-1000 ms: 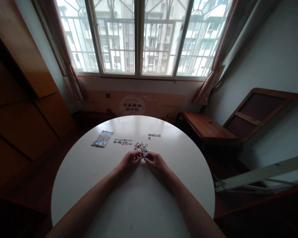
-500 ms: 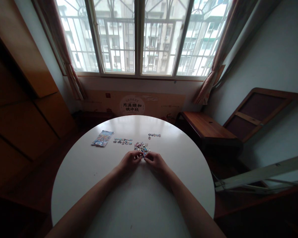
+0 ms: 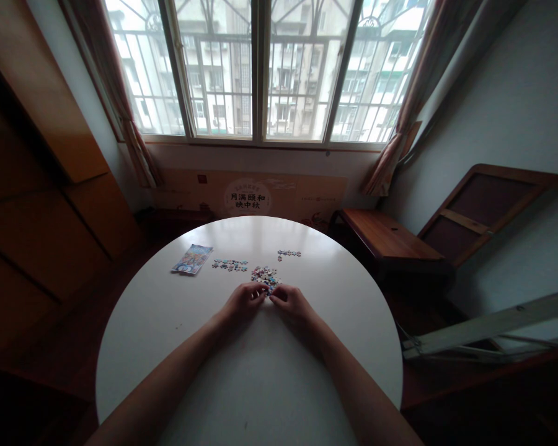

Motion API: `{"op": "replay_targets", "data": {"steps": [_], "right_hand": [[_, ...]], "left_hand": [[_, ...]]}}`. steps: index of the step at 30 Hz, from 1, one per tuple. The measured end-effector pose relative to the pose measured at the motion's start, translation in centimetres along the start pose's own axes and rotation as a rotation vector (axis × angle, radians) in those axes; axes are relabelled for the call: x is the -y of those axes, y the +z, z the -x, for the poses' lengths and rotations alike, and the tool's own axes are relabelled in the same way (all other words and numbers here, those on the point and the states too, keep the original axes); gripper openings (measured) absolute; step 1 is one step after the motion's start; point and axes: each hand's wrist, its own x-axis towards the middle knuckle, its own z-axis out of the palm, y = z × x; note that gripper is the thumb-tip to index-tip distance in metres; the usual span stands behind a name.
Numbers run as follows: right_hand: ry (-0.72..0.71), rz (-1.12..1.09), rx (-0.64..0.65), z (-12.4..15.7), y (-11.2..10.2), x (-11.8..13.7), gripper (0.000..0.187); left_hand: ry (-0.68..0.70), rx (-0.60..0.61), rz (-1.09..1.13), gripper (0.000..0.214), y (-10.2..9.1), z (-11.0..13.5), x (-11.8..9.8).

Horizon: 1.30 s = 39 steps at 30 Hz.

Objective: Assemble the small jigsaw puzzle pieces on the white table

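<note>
Left hand [image 3: 247, 296] and right hand [image 3: 288, 297] half-curled, fingertips near each other at the pile [image 3: 264, 273]'s near edge; can't tell from here whether either grips anything (too small). Pile sits on the white tabletop [image 3: 167, 347], loose pieces [image 3: 231, 266] left, L-shaped row [image 3: 290, 253] beyond, packet [image 3: 193, 259] furthest left.

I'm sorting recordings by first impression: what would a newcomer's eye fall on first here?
Probably the bright, barred window across the top, then the round white table below it. On the table, the left hand and right hand are close together at the near edge of a heap of puzzle pieces.
</note>
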Motion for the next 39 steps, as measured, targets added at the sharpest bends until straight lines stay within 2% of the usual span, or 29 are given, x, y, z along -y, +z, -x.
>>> {"op": "replay_targets", "data": {"steps": [39], "right_hand": [[-0.007,-0.010,0.007,0.06,-0.05,0.08,0.015]], "left_hand": [[0.008,-0.002,0.008,0.023,0.16,-0.05,0.39]]}}
